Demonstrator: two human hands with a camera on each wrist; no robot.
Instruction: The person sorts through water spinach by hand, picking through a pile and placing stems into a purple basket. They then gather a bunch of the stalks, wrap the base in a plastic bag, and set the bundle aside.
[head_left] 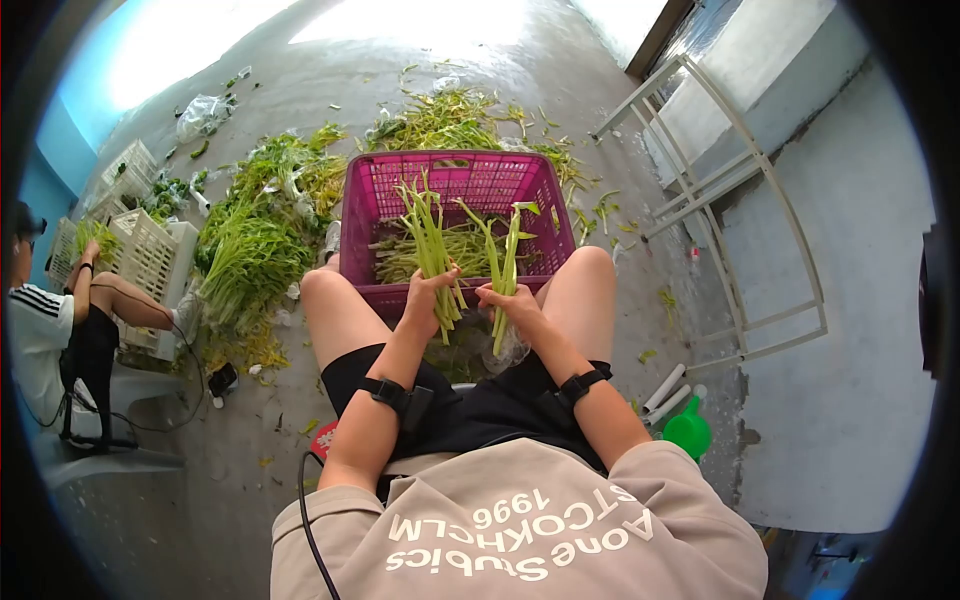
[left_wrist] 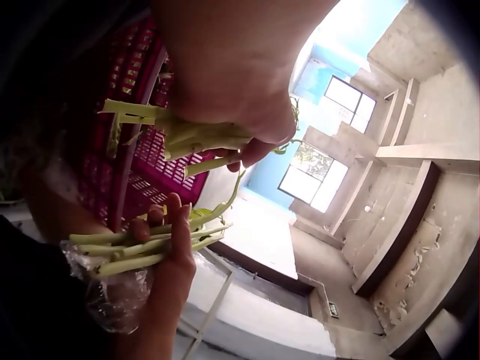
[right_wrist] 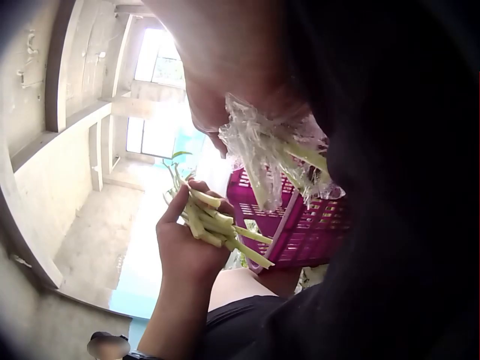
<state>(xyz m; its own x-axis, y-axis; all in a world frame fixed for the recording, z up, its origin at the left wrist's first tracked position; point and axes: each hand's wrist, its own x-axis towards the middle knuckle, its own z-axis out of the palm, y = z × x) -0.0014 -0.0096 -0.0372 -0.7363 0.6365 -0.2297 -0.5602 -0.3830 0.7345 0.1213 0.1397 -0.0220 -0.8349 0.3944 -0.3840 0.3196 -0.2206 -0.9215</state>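
In the head view my left hand grips a bunch of pale green stalks near their lower ends. To its right, my right hand holds a smaller bundle of stalks, fingers curled round it. Clear plastic hangs by the right hand in the right wrist view. Both bunches stand over the near rim of a magenta crate, where more stalks lie. The left wrist view shows the cut ends of the left bunch sticking out past the hand.
Leafy green piles lie left of the crate and more greens behind it. At far left a seated person handles greens beside white crates. A metal frame leans at right; a green object lies near the right elbow.
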